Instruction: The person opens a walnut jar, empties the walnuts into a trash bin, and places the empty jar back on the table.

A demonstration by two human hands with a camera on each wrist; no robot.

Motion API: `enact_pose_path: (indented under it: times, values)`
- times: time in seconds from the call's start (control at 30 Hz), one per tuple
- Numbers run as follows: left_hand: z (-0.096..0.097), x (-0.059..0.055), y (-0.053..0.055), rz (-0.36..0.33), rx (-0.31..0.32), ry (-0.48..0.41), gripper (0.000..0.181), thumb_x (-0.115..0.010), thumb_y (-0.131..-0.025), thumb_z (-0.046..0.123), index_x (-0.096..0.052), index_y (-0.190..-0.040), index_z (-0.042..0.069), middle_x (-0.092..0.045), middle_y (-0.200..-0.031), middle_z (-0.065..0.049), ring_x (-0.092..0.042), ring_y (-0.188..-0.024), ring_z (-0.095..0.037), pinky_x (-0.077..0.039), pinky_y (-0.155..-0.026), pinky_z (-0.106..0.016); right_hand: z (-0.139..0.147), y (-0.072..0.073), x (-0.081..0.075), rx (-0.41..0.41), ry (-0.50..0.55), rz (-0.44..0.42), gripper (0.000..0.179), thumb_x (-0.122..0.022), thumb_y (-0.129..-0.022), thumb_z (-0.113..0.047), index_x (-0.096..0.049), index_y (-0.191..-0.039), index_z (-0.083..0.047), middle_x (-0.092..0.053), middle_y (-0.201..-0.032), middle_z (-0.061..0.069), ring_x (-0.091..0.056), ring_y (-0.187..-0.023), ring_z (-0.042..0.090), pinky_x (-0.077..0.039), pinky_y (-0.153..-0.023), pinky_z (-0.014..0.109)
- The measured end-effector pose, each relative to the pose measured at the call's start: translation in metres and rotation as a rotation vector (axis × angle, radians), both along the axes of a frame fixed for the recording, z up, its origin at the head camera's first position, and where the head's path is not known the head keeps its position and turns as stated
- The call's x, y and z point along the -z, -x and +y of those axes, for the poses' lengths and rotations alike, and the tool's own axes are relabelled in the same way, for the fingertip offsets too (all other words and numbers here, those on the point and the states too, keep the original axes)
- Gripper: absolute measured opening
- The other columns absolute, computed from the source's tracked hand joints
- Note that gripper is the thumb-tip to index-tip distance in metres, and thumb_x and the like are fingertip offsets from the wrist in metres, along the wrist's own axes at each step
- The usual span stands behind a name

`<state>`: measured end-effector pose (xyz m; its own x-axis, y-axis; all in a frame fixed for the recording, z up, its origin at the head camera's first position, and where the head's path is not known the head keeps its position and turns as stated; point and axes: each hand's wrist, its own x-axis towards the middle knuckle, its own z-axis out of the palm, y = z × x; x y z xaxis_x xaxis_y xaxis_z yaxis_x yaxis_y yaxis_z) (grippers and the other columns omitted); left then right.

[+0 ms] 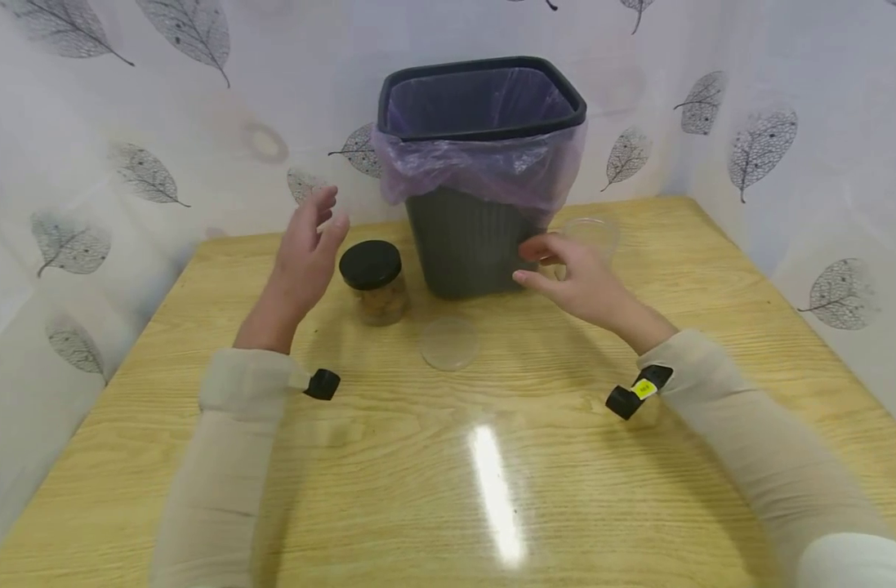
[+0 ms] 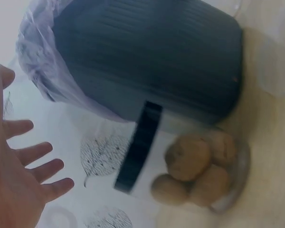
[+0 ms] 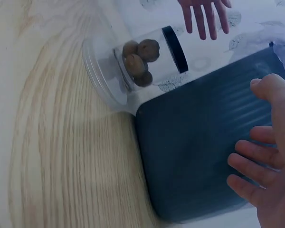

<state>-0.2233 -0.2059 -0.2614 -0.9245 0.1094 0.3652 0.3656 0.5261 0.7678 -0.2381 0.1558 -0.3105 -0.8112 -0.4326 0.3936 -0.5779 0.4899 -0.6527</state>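
Note:
My left hand [image 1: 300, 260] is raised just left of a clear jar [image 1: 383, 304] with a black lid [image 1: 370, 264]. Its fingers are spread and hold nothing in the left wrist view. Several brown, round, walnut-like pieces [image 2: 188, 156] lie inside the jar. A dark grey trash bin [image 1: 465, 245], lined with a thin purple bag [image 1: 484, 167], stands upright behind and right of the jar. At the bin's right side is my right hand [image 1: 583, 282], its fingers loosely bent and apart, with nothing between them in the right wrist view.
A clear round disc [image 1: 450, 343] lies flat on the wooden table [image 1: 389, 474] in front of the bin. Another clear round piece [image 1: 593, 233] sits behind my right hand, partly hidden. A leaf-patterned white covering [image 1: 271, 98] hangs behind the table.

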Motion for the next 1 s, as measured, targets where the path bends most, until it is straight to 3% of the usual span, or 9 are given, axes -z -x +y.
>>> enact_pose_path:
  times: [0.13, 0.4, 0.83, 1.0]
  values:
    - [-0.004, 0.014, -0.002, -0.003, 0.019, -0.01, 0.06, -0.042, -0.103, 0.034, -0.03, -0.154, 0.006, -0.03, -0.16, -0.016, -0.03, -0.147, -0.034, -0.026, -0.121, -0.05, -0.012, -0.004, 0.002, -0.002, -0.028, -0.047, 0.045, -0.072, -0.091, -0.027, -0.061, -0.127, -0.002, -0.063, -0.128, 0.015, -0.062, -0.117, 0.031, -0.048, -0.103, 0.046]
    - [-0.012, 0.036, -0.005, -0.069, 0.005, -0.032, 0.06, -0.043, -0.104, 0.032, -0.027, -0.155, 0.005, -0.03, -0.158, -0.02, -0.029, -0.146, -0.037, -0.026, -0.121, -0.05, -0.043, -0.008, 0.006, -0.095, -0.009, -0.149, 0.055, -0.072, -0.092, -0.027, -0.053, -0.138, -0.003, -0.056, -0.14, 0.013, -0.057, -0.125, 0.03, -0.045, -0.108, 0.043]
    - [-0.007, 0.057, 0.001, -0.115, -0.022, -0.041, 0.064, -0.048, -0.103, 0.033, -0.024, -0.156, 0.006, -0.025, -0.159, -0.022, -0.027, -0.146, -0.042, -0.027, -0.119, -0.056, -0.102, -0.006, 0.02, -0.186, 0.004, -0.184, 0.074, -0.071, -0.092, -0.025, -0.035, -0.151, 0.0, -0.042, -0.154, 0.016, -0.046, -0.138, 0.031, -0.039, -0.114, 0.042]
    - [-0.003, 0.064, 0.006, -0.133, -0.034, -0.04, 0.066, -0.05, -0.102, 0.033, -0.024, -0.156, 0.005, -0.024, -0.158, -0.024, -0.027, -0.146, -0.04, -0.031, -0.117, -0.055, -0.128, -0.006, 0.026, -0.15, -0.016, -0.195, 0.082, -0.072, -0.091, -0.03, -0.029, -0.152, 0.004, -0.038, -0.155, 0.021, -0.043, -0.14, 0.034, -0.036, -0.117, 0.043]
